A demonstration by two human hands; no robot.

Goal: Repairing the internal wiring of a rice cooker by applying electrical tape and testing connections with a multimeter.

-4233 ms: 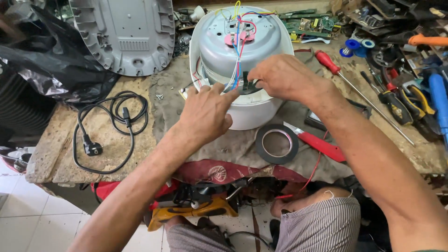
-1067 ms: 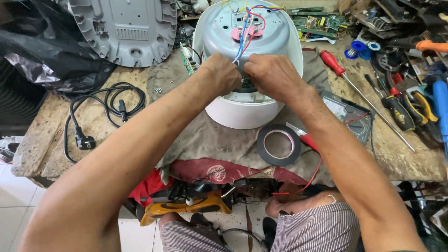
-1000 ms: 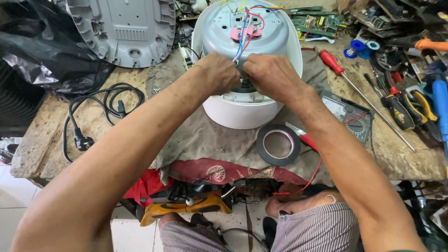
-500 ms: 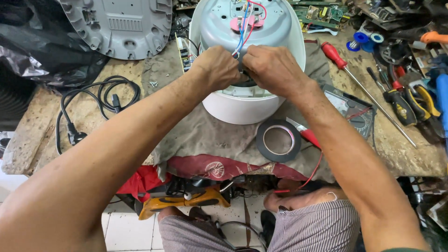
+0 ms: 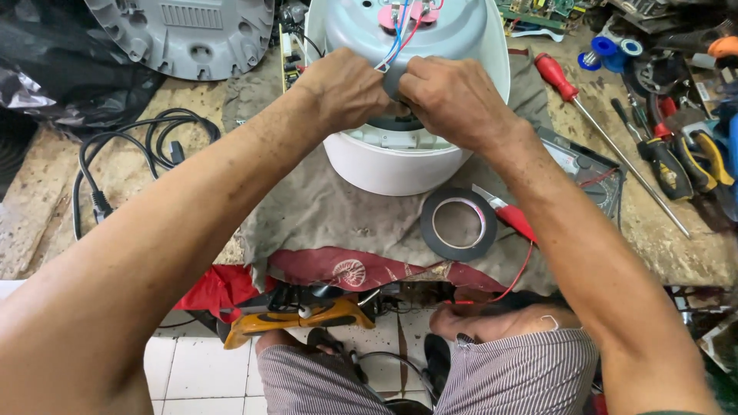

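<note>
A white round appliance [image 5: 400, 165] stands upside down on a grey cloth [image 5: 323, 223], its pale metal underside [image 5: 453, 31] facing up. Blue, white and red wires [image 5: 400, 38] run from a pink part at the centre of that underside down to my hands. My left hand [image 5: 346, 88] and my right hand [image 5: 450, 96] meet at the appliance's near edge. Both pinch the wire bundle between fingertips, with a dark wrap around it where they touch. A roll of black tape [image 5: 459, 224] lies flat on the cloth just below my right wrist.
A grey plastic base cover [image 5: 184, 34] lies at the back left beside a black bag [image 5: 46, 61]. A coiled black power cord [image 5: 146, 154] rests left of it. Red-handled screwdrivers [image 5: 565, 81], pliers [image 5: 692, 161] and other tools crowd the right. My knees show below the bench edge.
Both hands have come together on the wires at the appliance's near edge and stayed there. The view has shifted closer and lower, so the appliance now sits higher in the frame.
</note>
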